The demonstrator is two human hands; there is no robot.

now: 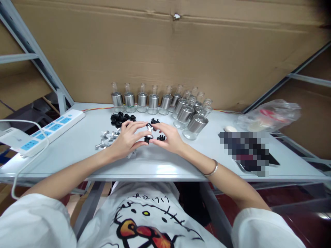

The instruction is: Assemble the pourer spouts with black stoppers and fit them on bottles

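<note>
My left hand (pixel 127 137) and my right hand (pixel 168 136) meet at the middle of the pale table (pixel 160 165). Both pinch one small silver and black part (pixel 148 133) between their fingertips. A pile of black rubber rings (pixel 121 119) lies just beyond my left hand. Small silver metal pieces (pixel 107 137) lie to its left. A few tiny black bits (pixel 160 137) sit under my right fingers, and another black cluster (pixel 154 121) lies beyond them.
Several glass bottles with silver collars (pixel 165 103) stand in a row along the cardboard wall. A white and blue power strip (pixel 43 132) lies at the left edge. A clear plastic bag (pixel 269 117) and a small white oval object (pixel 230 129) lie at the right.
</note>
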